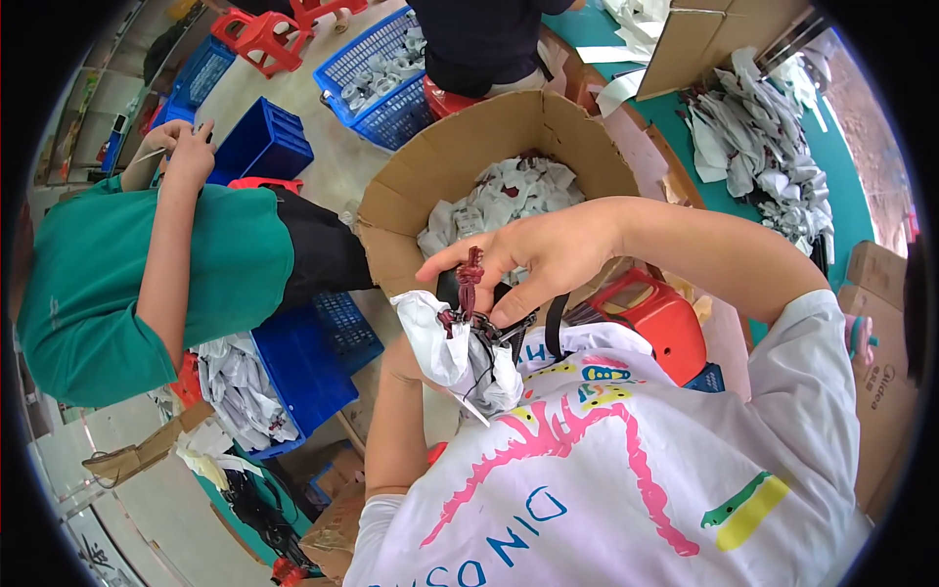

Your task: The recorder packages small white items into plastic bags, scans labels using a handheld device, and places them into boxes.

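Note:
Above my lap is a small bundle wrapped in white paper or film [435, 347], with dark cords and a braided dark red cord [470, 274] standing out of its top. My left hand [403, 360] comes up from below and grips the bundle; its fingers are mostly hidden behind the wrapping. From the right, my right hand [553, 249] reaches over with its thumb pressed on the cords and the forefinger stretched past the red knot. Just beyond lies a large open cardboard box [411, 196], holding many similar white-wrapped bundles [514, 196].
At left a person in a green shirt [225, 240] raises both hands. Another person in dark clothes [479, 39] sits beyond the box. Blue crates [328, 73] and a red stool [665, 318] stand around. White bundles pile on a green table [680, 117] at right.

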Available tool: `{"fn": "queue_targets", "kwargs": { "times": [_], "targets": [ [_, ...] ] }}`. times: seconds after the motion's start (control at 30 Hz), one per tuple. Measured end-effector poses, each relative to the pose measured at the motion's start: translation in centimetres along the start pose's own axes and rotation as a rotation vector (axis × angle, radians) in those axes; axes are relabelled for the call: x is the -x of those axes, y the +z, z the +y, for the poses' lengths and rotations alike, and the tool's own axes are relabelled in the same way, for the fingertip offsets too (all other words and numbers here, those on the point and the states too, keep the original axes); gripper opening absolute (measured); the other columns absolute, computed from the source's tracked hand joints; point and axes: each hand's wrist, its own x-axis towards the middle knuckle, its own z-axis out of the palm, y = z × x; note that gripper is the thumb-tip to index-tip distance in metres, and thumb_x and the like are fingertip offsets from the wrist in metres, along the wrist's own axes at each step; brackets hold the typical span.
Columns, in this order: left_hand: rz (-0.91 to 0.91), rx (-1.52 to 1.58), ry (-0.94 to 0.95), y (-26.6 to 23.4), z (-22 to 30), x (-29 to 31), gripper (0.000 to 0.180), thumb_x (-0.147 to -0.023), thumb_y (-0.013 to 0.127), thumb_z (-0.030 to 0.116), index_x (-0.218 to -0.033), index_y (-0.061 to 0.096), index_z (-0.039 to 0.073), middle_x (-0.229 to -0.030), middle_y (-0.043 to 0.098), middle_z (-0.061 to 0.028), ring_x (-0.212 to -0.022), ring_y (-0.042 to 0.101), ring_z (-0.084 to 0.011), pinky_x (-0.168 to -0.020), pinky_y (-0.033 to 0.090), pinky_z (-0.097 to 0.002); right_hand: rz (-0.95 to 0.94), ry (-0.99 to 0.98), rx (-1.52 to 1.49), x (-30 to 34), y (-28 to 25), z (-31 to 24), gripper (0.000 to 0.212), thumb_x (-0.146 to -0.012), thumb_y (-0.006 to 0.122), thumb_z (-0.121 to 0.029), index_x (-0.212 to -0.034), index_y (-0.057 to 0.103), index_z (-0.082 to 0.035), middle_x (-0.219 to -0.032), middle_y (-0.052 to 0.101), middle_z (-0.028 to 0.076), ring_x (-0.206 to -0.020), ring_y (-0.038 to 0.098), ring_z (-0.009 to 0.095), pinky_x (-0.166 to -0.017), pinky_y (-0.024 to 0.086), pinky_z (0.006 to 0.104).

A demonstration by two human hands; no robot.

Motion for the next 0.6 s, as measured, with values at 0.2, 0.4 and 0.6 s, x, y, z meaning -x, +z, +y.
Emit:
{"fn": "queue_targets", "kwargs": {
  "times": [0.2,0.4,0.6],
  "targets": [
    [0.053,0.22,-0.153,0.3,-0.7,0.3,0.103,-0.036,0.089,0.022,-0.124,0.038,0.004,-0.115,0.052,-0.0068,-0.103,0.051,-0.0199,-0.09,0.04,-0.0356,-0.023,-0.043,-0.028,-0.3,0.0,0.0,0.013,-0.08,0.059,-0.014,-0.083,0.063,-0.001,-0.136,0.033,0.013,-0.117,0.04,0.024,-0.094,0.034,0.0362],
    [0.02,0.057,-0.17,0.6,-0.3,1.2,0.096,-0.044,0.085,0.016,-0.125,0.036,0.004,-0.114,0.052,-0.0071,-0.104,0.051,-0.0192,-0.09,0.04,-0.0349,0.112,-0.109,0.289,-0.1,-0.3,-0.6,0.01,-0.076,0.063,-0.012,-0.081,0.064,-0.003,-0.128,0.044,0.013,-0.115,0.043,0.026,-0.093,0.035,0.0374],
    [0.184,-0.008,-0.206,0.7,-0.3,1.8,0.09,-0.047,0.083,0.016,-0.124,0.037,0.003,-0.108,0.053,-0.0044,-0.099,0.052,-0.0153,-0.085,0.042,-0.031,0.386,-0.113,0.604,0.4,-0.6,0.2,0.011,-0.074,0.064,-0.013,-0.08,0.064,-0.003,-0.114,0.055,0.013,-0.106,0.05,0.025,-0.086,0.041,0.0354]
  ]
}}
